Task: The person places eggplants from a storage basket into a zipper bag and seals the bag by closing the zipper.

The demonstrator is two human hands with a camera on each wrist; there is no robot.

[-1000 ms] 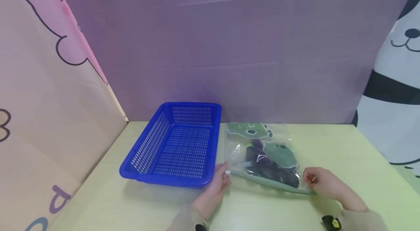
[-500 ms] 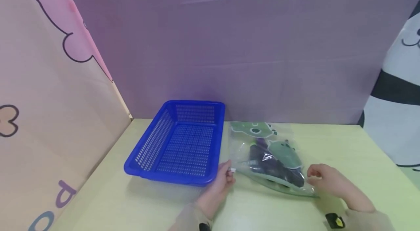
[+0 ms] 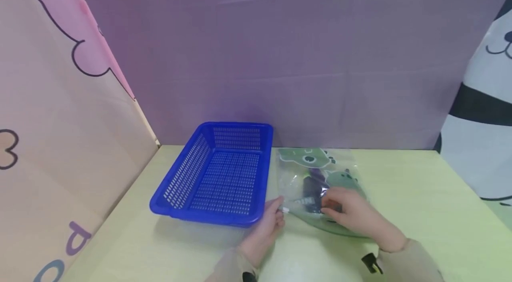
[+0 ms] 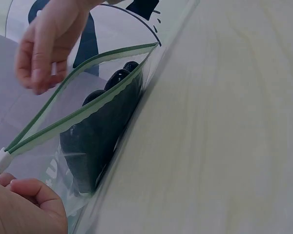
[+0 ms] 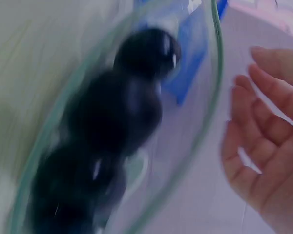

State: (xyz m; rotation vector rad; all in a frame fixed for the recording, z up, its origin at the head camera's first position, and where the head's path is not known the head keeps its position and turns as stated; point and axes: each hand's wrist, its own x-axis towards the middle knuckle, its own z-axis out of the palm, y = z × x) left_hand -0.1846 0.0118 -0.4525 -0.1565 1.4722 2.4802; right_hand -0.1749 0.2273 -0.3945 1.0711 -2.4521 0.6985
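Note:
A clear zip bag [image 3: 290, 184] with green cartoon prints lies on the table, its mouth facing me. Its green zip edges [image 4: 83, 108] are parted into a wide gap. Inside lie several dark purple, eggplant-like things [image 4: 100, 131], their rounded ends at the mouth. My left hand [image 3: 268, 224] pinches the bag's left corner beside the white slider [image 4: 2, 158]. Over the bag's mouth hovers my right hand [image 3: 352, 213], fingers loosely bent and holding nothing. In the right wrist view its fingers [image 5: 249, 122] are outside the upper green edge.
A blue plastic basket [image 3: 204, 219] with mesh walls stands left of the bag, its right rim close to my left hand. The pale wooden table [image 3: 404, 184] reaches back to a purple cloth wall [image 3: 304, 50]. Printed cloth panels [image 3: 80, 148] border the sides.
My right hand has let go of the bag's right corner and moved left over its mouth. The zip mouth gapes wider. My left hand keeps its hold on the left corner.

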